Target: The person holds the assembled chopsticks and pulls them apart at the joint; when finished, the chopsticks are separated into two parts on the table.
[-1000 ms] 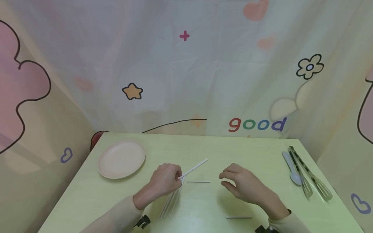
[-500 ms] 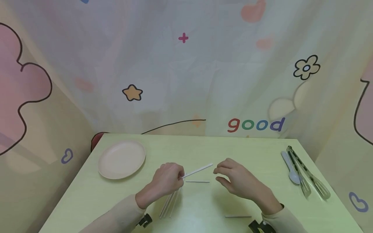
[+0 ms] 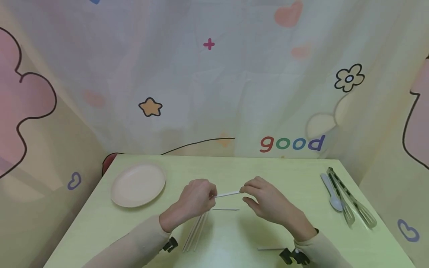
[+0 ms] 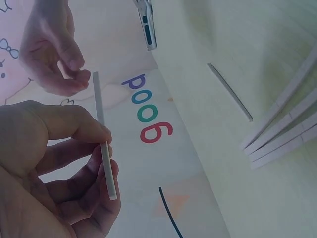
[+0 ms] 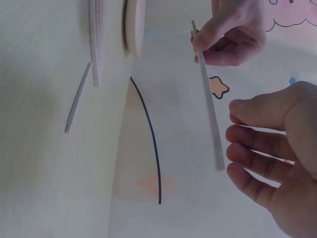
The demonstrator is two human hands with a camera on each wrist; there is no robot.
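Observation:
My left hand (image 3: pixel 197 197) pinches a thin white stick (image 3: pixel 228 194) between thumb and fingers, above the table. The stick points right, toward my right hand (image 3: pixel 268 201). In the right wrist view, the fingers (image 5: pixel 257 161) of that hand are spread apart beside the stick's free end, with a small gap between. Below my left hand several long white sticks (image 3: pixel 196 232) lie roughly side by side, partly hidden by the hand. A short white stick (image 3: pixel 226 209) lies to their right, and a second short stick (image 3: pixel 270 248) lies near my right wrist.
A round pale plate (image 3: pixel 138 185) sits at the table's back left. On the right lie a light grey-blue spoon (image 3: pixel 335 204) and long dark-handled utensils with slotted or tined ends (image 3: pixel 365 216). A printed curtain (image 3: pixel 187 74) hangs behind the table (image 3: pixel 285 171).
My right hand has moved left and slightly up, to the stick's free end. My left hand has moved a little right and up, and the stick has turned closer to level.

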